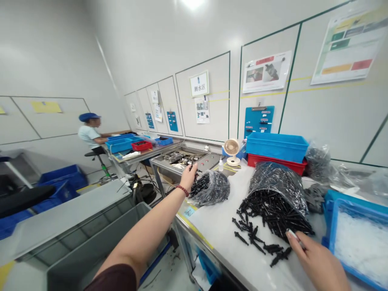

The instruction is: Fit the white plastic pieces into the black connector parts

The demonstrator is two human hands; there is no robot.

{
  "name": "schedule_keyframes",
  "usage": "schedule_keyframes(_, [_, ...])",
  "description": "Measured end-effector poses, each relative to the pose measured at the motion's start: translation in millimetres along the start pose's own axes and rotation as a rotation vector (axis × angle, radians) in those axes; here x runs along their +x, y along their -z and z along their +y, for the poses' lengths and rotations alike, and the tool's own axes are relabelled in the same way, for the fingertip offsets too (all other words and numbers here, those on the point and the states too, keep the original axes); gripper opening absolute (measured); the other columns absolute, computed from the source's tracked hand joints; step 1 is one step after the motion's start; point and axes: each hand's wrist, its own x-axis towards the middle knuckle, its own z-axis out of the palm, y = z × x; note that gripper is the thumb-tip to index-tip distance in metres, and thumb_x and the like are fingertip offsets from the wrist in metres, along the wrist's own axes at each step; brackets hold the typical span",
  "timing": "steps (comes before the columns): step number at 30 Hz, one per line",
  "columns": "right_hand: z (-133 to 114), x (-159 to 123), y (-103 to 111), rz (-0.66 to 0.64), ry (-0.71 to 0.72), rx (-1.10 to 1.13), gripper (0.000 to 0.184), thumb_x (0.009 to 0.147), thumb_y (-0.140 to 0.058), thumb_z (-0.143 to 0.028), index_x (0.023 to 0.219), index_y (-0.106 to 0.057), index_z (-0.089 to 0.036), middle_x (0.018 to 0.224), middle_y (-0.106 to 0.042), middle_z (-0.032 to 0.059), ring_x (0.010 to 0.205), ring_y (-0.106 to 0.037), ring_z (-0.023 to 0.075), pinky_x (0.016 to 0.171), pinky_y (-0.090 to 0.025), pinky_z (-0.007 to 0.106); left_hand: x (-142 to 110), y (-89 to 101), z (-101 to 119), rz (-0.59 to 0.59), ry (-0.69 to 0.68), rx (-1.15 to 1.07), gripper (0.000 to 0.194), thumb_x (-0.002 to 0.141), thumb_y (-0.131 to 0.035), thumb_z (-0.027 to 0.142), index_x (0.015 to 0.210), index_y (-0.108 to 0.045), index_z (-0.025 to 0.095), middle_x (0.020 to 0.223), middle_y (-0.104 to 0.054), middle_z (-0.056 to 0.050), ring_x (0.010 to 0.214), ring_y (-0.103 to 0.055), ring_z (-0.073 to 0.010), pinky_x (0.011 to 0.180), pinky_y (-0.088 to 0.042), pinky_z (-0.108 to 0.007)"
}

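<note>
My left hand (188,178) reaches forward to the mouth of a clear plastic bag (220,186) full of small black parts (200,184). Its fingers are closed, with a small black part showing at the fingertips. Low on the right, my right hand (318,260) is closed too. A slim, pale-tipped thing shows between its thumb and fingers; its kind cannot be made out. Just beyond that hand, slender black plastic fittings (277,210) spill from a larger clear bag (279,182). Several loose black fittings (257,238) lie on the white table covering (216,224).
Blue bin (277,146) sits on a red bin (254,160) behind the bags, beside a small fan (232,149). A blue tray (333,230) holds white foamy contents. Grey crates (100,238) stand at left. A co-worker (89,131) sits at a far bench.
</note>
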Motion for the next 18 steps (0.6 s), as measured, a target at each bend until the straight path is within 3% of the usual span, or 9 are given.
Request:
schedule_keyframes(4, [4.6, 2.4, -4.4, 0.013, 0.036, 0.004, 0.038, 0.079, -0.030, -0.054, 0.074, -0.054, -0.026, 0.066, -0.066, 0.0028, 0.064, -0.062, 0.0219, 0.051, -0.039, 0.025, 13.9, 0.0, -14.6, -0.131, 0.184, 0.069, 0.039, 0.081, -0.042, 0.050, 0.077, -0.054, 0.013, 0.071, -0.059, -0.005, 0.064, -0.056, -0.0161, 0.056, -0.041, -0.023])
schedule_keyframes(9, [17.8, 6.9, -10.9, 0.069, 0.106, 0.018, 0.039, 0.080, -0.031, -0.054, 0.074, -0.058, -0.026, 0.061, -0.065, 0.0022, 0.057, -0.061, 0.0194, 0.048, -0.039, 0.024, 16.6, 1.4, -20.4, -0.270, 0.236, 0.192, 0.033, 0.085, -0.040, 0.039, 0.095, -0.059, 0.015, 0.107, -0.060, -0.011, 0.098, -0.055, -0.0230, 0.082, -0.041, -0.036])
schedule_keyframes(11, [19.7, 6.8, -11.2, 0.050, 0.091, 0.025, 0.039, 0.079, -0.033, -0.056, 0.076, -0.059, -0.026, 0.062, -0.065, 0.0021, 0.058, -0.061, 0.0201, 0.049, -0.040, 0.024, 20.4, 7.5, -21.7, -0.260, 0.212, 0.277, 0.027, 0.086, -0.042, 0.032, 0.102, -0.058, 0.017, 0.113, -0.058, -0.009, 0.104, -0.052, -0.0219, 0.087, -0.040, -0.036])
schedule_keyframes(15, [22.4, 5.7, -11.9, 0.091, 0.120, 0.043, 0.039, 0.079, -0.035, -0.056, 0.082, -0.062, -0.027, 0.073, -0.068, 0.0039, 0.063, -0.062, 0.0211, 0.051, -0.042, 0.026, 24.8, 29.2, -30.5, -0.122, 0.155, 0.513, 0.032, 0.085, -0.051, 0.026, 0.115, -0.049, 0.015, 0.126, -0.045, -0.010, 0.113, -0.044, -0.0228, 0.095, -0.035, -0.041])
schedule_keyframes(18, [26.7, 6.5, -15.1, 0.124, 0.159, 0.047, 0.037, 0.079, -0.037, -0.054, 0.082, -0.063, -0.028, 0.076, -0.069, 0.0036, 0.062, -0.062, 0.0207, 0.052, -0.042, 0.026, 17.1, 44.9, -44.2, -0.058, 0.192, 0.688, 0.033, 0.085, -0.054, 0.030, 0.114, -0.049, 0.014, 0.121, -0.046, -0.010, 0.110, -0.045, -0.0251, 0.093, -0.037, -0.046])
